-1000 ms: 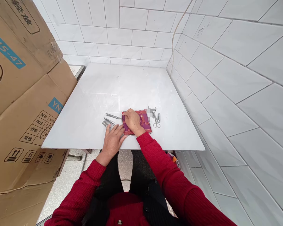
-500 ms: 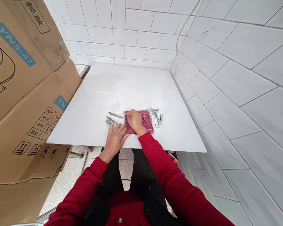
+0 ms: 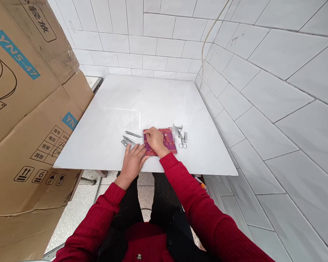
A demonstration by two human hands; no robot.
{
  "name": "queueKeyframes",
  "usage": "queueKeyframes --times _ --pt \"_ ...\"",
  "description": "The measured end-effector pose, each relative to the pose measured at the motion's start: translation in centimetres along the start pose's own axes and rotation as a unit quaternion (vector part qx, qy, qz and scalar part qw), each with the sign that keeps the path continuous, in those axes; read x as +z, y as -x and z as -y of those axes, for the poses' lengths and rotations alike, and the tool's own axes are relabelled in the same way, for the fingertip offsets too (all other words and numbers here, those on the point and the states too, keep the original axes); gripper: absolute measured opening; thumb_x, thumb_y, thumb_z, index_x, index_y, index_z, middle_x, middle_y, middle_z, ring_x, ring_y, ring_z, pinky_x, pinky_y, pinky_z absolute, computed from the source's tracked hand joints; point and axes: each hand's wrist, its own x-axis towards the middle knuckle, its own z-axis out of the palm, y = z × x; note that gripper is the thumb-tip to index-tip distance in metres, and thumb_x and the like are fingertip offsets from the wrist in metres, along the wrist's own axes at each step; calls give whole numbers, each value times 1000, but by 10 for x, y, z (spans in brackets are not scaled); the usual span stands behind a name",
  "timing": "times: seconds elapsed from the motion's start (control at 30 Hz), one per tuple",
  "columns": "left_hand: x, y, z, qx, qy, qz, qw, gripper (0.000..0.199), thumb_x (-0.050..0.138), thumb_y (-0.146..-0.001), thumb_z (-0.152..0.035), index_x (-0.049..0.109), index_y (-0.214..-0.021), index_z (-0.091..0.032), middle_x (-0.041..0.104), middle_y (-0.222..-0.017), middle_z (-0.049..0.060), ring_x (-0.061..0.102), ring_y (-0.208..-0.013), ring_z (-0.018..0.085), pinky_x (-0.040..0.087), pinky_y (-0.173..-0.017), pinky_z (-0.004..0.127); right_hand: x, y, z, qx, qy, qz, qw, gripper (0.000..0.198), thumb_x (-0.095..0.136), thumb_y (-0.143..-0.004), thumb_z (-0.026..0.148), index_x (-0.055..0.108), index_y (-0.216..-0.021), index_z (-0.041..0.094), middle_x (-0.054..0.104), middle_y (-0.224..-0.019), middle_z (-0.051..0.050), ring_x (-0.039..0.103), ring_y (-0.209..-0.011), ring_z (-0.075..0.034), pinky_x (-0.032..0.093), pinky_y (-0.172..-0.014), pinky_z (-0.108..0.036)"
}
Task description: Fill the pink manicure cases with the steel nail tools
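Note:
A red and purple manicure case (image 3: 168,145) lies unfolded on the white table near its front edge. My right hand (image 3: 155,140) is over the case's left half, fingers closed in a pinch at the left edge; anything between the fingertips is hidden. My left hand (image 3: 132,160) rests with fingers stretched out, its fingertips by the case's lower left edge. Thin metal tools (image 3: 133,134) and a nail clipper (image 3: 125,142) lie left of the case. To its right are small scissors (image 3: 183,145), a metal plier-like nipper (image 3: 178,130) and another clipper (image 3: 185,137).
A large cardboard box (image 3: 43,120) stands along the left side of the white table (image 3: 153,98). Tiled walls rise behind the table and on the right (image 3: 262,109). A pale cable (image 3: 203,54) hangs in the back corner.
The view has shifted slightly. Both hands keep nearly the same place on the case, and the metal tools lie as before.

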Motion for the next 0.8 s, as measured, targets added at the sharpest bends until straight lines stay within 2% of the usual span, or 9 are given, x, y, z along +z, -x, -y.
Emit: queueKeyframes --times 0.5,0.8 --pt "-1 1 0 2 -2 5 1000 33 55 -105 -36 69 -130 -20 69 -141 13 59 -137 34 32 -122 66 -2 3 2 1 4 3 1000 32 50 -102 14 79 -110 23 74 -117 -5 68 -105 -19 50 -90 -29" --pt "-1 2 -1 1 -2 9 1000 33 55 -105 -36 69 -130 -21 68 -142 13 57 -138 32 33 -122 62 0 3 0 -3 6 4 1000 31 49 -103 14 77 -113 22 72 -120 -6 67 -106 -18 50 -90 -28"
